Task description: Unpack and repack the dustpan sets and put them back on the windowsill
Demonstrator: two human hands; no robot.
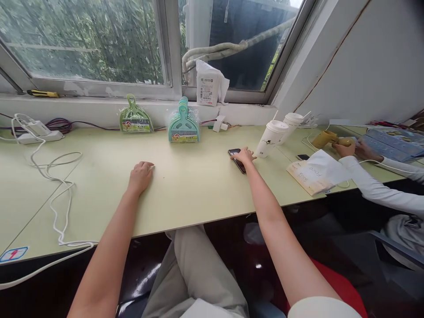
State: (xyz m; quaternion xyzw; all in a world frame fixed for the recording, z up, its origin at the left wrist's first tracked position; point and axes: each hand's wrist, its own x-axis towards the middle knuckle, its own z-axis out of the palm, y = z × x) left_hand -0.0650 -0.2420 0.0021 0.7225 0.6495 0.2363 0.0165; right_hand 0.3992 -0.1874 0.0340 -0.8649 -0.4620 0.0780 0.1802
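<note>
My left hand (141,176) rests on the pale yellow-green table, its fingers loosely bent and nothing seen in them. Nearest to it on the far side are a green dustpan-and-brush set (135,120) and a teal dustpan-and-brush set (183,123), both in clear wrapping. Farther right, my right hand (244,156) reaches over a dark smartphone (239,165) lying flat on the table. Its thumb is at the phone's left side and the other fingers spread to the right, covering part of the phone. Just beyond stands a white lidded cup (270,139) with a straw.
A second white cup (292,120) stands behind the first. White cables (68,190) and a power strip (39,137) lie at left. A tissue pack (308,176) is at right, near a co-worker's hands (346,148). Another wrapped pack (209,84) stands on the windowsill.
</note>
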